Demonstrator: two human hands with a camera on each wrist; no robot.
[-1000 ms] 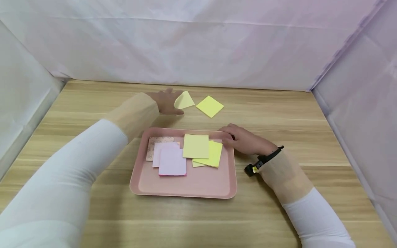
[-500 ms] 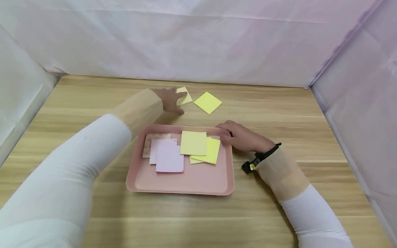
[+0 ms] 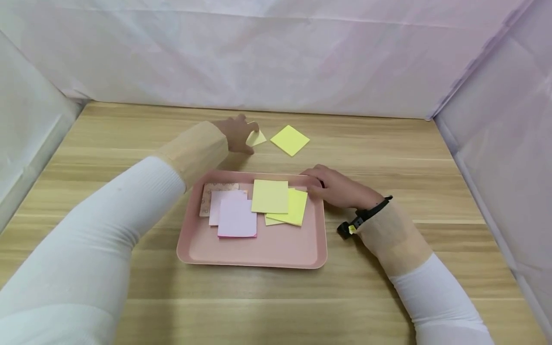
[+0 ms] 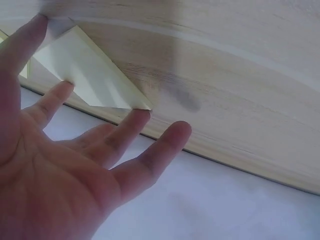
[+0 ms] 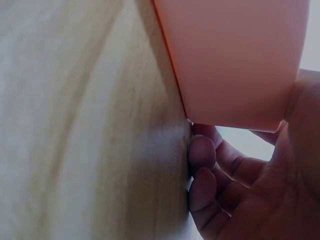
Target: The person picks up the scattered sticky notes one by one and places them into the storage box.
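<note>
My left hand (image 3: pixel 239 132) reaches to the far side of the table. Its spread, straight fingers (image 4: pixel 131 131) rest on a pale yellow sticky note (image 3: pixel 258 138), which also shows in the left wrist view (image 4: pixel 92 75). A second yellow note (image 3: pixel 290 140) lies flat just right of it. My right hand (image 3: pixel 329 188) grips the far right corner of the pink tray (image 3: pixel 258 251), thumb over the rim. In the right wrist view its fingers (image 5: pixel 202 170) curl against the tray wall (image 5: pixel 235 60).
The tray holds overlapping yellow notes (image 3: pixel 270 196), lilac notes (image 3: pixel 236 218) and a patterned pad (image 3: pixel 210 192). It sits mid-table on the wooden top (image 3: pixel 388 143). White fabric walls (image 3: pixel 276 57) close in the back and both sides. A black band (image 3: pixel 364 218) circles my right wrist.
The note under my left hand stood tilted up a second ago; now it lies lower, mostly covered by my fingers. My right hand has stayed on the tray corner.
</note>
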